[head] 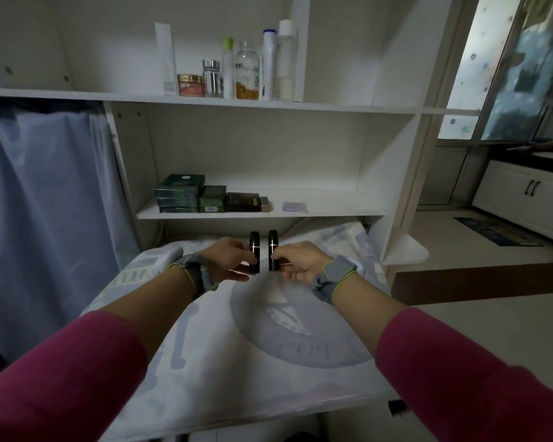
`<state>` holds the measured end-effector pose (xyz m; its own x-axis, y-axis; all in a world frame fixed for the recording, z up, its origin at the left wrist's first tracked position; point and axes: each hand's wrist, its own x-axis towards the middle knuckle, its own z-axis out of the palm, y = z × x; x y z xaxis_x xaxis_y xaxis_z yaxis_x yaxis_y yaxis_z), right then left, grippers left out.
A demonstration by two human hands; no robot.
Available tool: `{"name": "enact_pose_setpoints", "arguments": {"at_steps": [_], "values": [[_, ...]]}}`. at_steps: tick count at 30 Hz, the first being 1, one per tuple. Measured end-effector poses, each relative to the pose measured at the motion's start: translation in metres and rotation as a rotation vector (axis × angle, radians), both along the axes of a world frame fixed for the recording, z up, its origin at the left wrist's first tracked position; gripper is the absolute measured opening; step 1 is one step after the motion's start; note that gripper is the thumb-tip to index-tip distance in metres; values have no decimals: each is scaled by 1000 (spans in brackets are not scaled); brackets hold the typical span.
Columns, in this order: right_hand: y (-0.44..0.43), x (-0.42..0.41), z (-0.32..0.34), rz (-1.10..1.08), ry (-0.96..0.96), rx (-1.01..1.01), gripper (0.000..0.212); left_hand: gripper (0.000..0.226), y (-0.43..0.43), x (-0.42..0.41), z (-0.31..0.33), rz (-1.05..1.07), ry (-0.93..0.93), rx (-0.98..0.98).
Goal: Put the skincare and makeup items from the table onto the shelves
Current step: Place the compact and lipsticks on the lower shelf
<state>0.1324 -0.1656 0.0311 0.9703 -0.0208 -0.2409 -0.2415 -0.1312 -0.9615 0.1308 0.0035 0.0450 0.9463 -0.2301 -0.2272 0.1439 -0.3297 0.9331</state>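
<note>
Two black lipstick tubes stand upright side by side above the cloth-covered table. My left hand grips the left lipstick, and my right hand pinches the right lipstick. Both tubes sit just below the lower shelf of the white shelving unit. That lower shelf carries green boxes, a dark brown box and a small pale packet. The upper shelf holds several bottles, jars and a white tube.
A blue curtain hangs to the left of the shelving. To the right lie open floor, a dark mat and a white cabinet under a window. The right halves of both shelves are bare.
</note>
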Motion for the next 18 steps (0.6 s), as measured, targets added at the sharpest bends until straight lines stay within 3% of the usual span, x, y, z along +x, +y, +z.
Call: {"name": "enact_pose_setpoints", "arguments": {"at_steps": [18], "values": [[-31, 107, 19, -33, -23, -9, 16, 19, -31, 99, 23, -36, -34, -15]]}}
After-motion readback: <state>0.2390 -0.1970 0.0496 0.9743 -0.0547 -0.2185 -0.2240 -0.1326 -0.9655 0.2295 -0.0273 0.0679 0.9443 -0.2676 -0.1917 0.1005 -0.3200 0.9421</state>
